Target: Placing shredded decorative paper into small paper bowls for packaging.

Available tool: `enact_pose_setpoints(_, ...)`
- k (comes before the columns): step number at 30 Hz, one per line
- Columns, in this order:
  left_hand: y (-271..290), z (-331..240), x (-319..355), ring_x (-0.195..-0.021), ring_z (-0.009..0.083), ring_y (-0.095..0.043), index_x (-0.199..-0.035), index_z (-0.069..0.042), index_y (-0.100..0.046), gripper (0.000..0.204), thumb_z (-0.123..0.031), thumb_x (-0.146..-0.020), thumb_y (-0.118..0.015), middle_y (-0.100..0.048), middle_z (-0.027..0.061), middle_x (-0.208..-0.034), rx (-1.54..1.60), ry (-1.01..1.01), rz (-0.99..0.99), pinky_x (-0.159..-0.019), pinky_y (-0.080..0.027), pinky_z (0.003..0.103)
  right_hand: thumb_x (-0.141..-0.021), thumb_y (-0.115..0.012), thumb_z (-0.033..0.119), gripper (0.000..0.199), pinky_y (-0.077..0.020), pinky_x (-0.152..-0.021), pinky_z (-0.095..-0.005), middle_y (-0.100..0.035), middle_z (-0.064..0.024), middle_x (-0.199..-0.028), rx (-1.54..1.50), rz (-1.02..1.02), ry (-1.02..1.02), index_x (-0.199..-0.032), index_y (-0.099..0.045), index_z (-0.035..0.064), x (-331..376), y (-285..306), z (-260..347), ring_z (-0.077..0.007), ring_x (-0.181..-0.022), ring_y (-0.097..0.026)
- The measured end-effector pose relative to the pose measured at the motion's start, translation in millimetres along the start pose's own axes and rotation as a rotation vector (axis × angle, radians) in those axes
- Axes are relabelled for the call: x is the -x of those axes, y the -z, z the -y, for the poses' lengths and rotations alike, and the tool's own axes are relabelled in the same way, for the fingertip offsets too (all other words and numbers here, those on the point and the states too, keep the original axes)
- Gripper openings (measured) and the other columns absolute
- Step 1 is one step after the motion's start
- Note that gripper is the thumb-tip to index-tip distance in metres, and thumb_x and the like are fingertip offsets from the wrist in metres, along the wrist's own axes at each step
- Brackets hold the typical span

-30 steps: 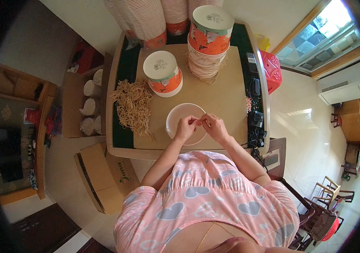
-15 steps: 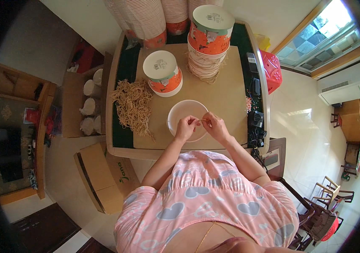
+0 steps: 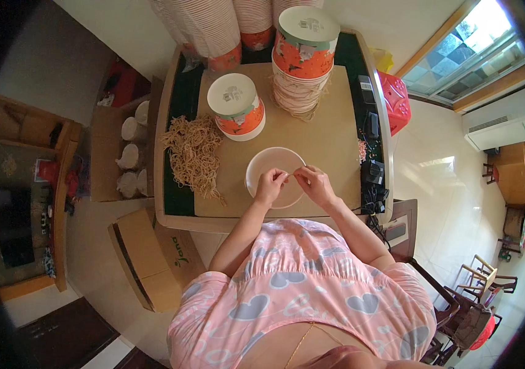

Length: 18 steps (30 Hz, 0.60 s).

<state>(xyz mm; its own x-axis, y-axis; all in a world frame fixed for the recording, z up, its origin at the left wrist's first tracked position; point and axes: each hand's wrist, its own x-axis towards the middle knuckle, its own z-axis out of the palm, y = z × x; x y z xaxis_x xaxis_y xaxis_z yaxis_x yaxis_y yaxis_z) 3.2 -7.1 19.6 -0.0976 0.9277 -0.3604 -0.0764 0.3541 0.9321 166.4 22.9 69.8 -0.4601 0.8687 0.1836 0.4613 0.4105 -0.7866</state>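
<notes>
Over an open white paper bucket (image 3: pixel 281 158), mouth upward at the table's near edge, my two hands come close together. My left hand (image 3: pixel 270 186) is closed in a pinch above the bucket's middle. At its right rim, my right hand (image 3: pixel 314 184) also pinches with thumb and forefinger. A thin tan cord shows faintly between the fingertips; most of it is hidden. Left of the bucket lies a tangled heap of tan cords (image 3: pixel 190 154). Beyond it an orange printed paper bucket (image 3: pixel 241 120) stands upside down.
A taller stack of upturned buckets (image 3: pixel 304 58), cords hanging round its lower rims, stands far right. Bagged bucket stacks (image 3: pixel 204 27) line the back. Black adapters (image 3: pixel 372 172) and cables lie along the right edge. A cardboard box (image 3: pixel 121 141) with white bundles stands left of the table.
Both hands stay pinched over the bucket, with only slight finger shifts. The right hand's fingertips have moved a little, and the cord between them shows less clearly. The view has shifted slightly.
</notes>
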Motion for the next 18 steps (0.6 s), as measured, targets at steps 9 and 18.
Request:
enact_pose_setpoints(9,-5.9,-22.8,5.9,-0.051,0.0027,-0.045,-0.081,-0.004,-0.061,0.013,-0.015,-0.087,-0.057,-0.057,-0.0020,-0.065,0.010,0.040,0.075,-0.042,-0.032,0.018,-0.078,-0.061,0.008,0.007,-0.0482,-0.064,-0.0369,-0.061,-0.0104,-0.081,0.026,-0.034,0.003,-0.084,-0.060,0.0062,-1.8,5.6,5.8,-0.0287,-0.074,-0.060)
enact_pose_setpoints(18,-14.3,-77.5,38.4,-0.056,0.0028,-0.045,-0.078,-0.002,-0.063,0.016,-0.014,-0.086,-0.057,-0.052,-0.0042,-0.061,-0.269,-0.083,0.177,-0.051,-0.035,0.020,-0.074,-0.064,0.001,0.008,-0.0491,-0.060,-0.0307,-0.058,-0.0095,-0.084,-0.008,-0.178,0.113,-0.081,-0.060,0.0035,-1.1,6.2,-0.7,-0.0245,-0.073,-0.058)
